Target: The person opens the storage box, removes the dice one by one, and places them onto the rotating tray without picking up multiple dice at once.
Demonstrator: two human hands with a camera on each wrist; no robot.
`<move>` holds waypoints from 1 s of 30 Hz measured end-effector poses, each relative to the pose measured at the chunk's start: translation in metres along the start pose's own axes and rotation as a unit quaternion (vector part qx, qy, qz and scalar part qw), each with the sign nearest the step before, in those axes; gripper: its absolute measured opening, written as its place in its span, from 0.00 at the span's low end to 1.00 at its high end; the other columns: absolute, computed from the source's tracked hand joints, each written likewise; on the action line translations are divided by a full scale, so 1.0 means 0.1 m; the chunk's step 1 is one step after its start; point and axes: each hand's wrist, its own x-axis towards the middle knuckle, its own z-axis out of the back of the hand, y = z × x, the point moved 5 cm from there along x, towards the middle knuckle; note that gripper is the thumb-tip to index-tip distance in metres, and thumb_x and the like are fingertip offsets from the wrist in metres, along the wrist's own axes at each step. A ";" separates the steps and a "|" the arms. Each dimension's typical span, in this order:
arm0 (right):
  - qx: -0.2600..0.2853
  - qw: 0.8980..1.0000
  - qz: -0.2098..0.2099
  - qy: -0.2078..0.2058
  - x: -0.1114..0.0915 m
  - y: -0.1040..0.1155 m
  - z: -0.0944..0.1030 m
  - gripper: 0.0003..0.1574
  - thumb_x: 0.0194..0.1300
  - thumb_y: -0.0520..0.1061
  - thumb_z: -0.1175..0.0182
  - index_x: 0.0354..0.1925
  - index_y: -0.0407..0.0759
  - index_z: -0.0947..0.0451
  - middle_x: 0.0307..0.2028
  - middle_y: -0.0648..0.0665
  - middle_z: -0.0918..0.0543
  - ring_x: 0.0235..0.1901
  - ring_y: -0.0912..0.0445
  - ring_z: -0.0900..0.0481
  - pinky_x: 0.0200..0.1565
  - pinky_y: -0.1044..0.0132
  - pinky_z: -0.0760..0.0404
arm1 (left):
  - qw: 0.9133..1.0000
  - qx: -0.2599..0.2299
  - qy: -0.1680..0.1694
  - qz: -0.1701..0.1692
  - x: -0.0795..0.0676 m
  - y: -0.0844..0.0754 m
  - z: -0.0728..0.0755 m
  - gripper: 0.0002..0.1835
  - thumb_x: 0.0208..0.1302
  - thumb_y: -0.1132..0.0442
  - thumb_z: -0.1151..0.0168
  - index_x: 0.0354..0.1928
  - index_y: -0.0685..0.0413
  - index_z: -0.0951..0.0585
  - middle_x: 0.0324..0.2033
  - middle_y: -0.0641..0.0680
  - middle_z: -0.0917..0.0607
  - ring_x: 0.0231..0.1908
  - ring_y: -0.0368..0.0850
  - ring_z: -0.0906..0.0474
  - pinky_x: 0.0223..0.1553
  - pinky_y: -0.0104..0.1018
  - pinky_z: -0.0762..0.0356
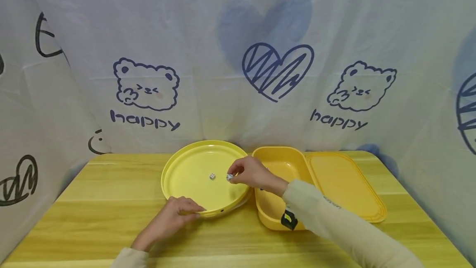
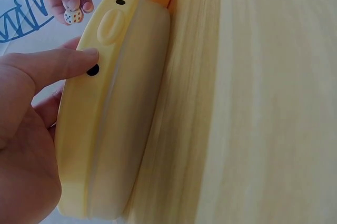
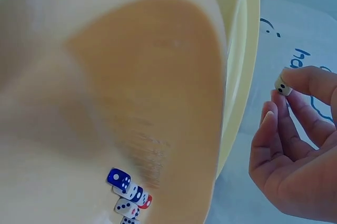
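My right hand (image 1: 253, 172) pinches a white die (image 1: 229, 177) between thumb and fingertips, above the right part of a round yellow tray (image 1: 189, 193). Dark pips show on the die (image 3: 283, 86) in the right wrist view. A second white die (image 1: 212, 176) lies on the tray floor. At the tray's near left edge, my left hand (image 1: 172, 218) grips the rim. The left wrist view shows its thumb against the tray's outer side (image 2: 79, 129), beside a black dot, with the other fingers partly hidden behind the rim.
Right of the tray stands an orange-yellow box (image 1: 271, 218) with a dark clip-like piece (image 1: 289, 220) at its front. Several dice, including a blue die (image 3: 119, 178), lie inside it. A flat orange lid (image 1: 346, 185) lies farther right. A printed cloth (image 1: 212, 73) hangs behind the wooden table (image 1: 93, 210).
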 end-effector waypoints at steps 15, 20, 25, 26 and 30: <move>-0.028 1.000 0.003 0.004 0.03 0.01 -0.03 0.06 0.55 0.38 0.30 0.34 0.38 0.16 0.28 0.51 0.17 0.30 0.61 0.24 0.33 0.70 0.25 | 1.000 -0.006 0.004 0.013 -0.01 0.02 -0.01 0.07 0.60 0.69 0.34 0.39 0.61 0.13 0.34 0.50 0.12 0.37 0.39 0.21 0.38 0.34 0.24; -0.032 0.999 0.004 0.002 0.04 0.01 -0.03 0.06 0.55 0.38 0.29 0.34 0.39 0.16 0.28 0.51 0.17 0.30 0.60 0.24 0.33 0.70 0.25 | 1.000 -0.003 0.000 0.003 0.00 0.01 -0.01 0.07 0.59 0.69 0.34 0.39 0.61 0.13 0.34 0.50 0.12 0.36 0.38 0.21 0.37 0.34 0.24; -0.040 0.999 0.003 0.004 0.03 0.01 -0.02 0.11 0.56 0.37 0.30 0.39 0.36 0.16 0.33 0.47 0.16 0.33 0.58 0.22 0.37 0.69 0.23 | 1.000 -0.003 0.000 0.005 0.00 0.01 -0.01 0.07 0.60 0.69 0.34 0.39 0.61 0.13 0.34 0.50 0.12 0.36 0.38 0.21 0.37 0.34 0.24; -0.042 0.999 0.002 0.004 0.03 0.02 -0.01 0.13 0.56 0.37 0.30 0.41 0.35 0.16 0.35 0.46 0.16 0.34 0.57 0.21 0.38 0.68 0.22 | 1.000 -0.003 0.000 0.006 0.00 0.01 -0.01 0.07 0.60 0.69 0.34 0.39 0.61 0.13 0.34 0.50 0.12 0.36 0.38 0.21 0.37 0.34 0.24; -0.042 0.999 -0.005 -0.003 0.03 0.02 0.05 0.17 0.57 0.36 0.31 0.46 0.34 0.18 0.39 0.42 0.16 0.37 0.54 0.20 0.43 0.64 0.21 | 1.000 0.001 -0.002 -0.002 0.01 0.01 -0.01 0.07 0.59 0.70 0.33 0.39 0.61 0.12 0.34 0.50 0.12 0.36 0.37 0.21 0.37 0.34 0.24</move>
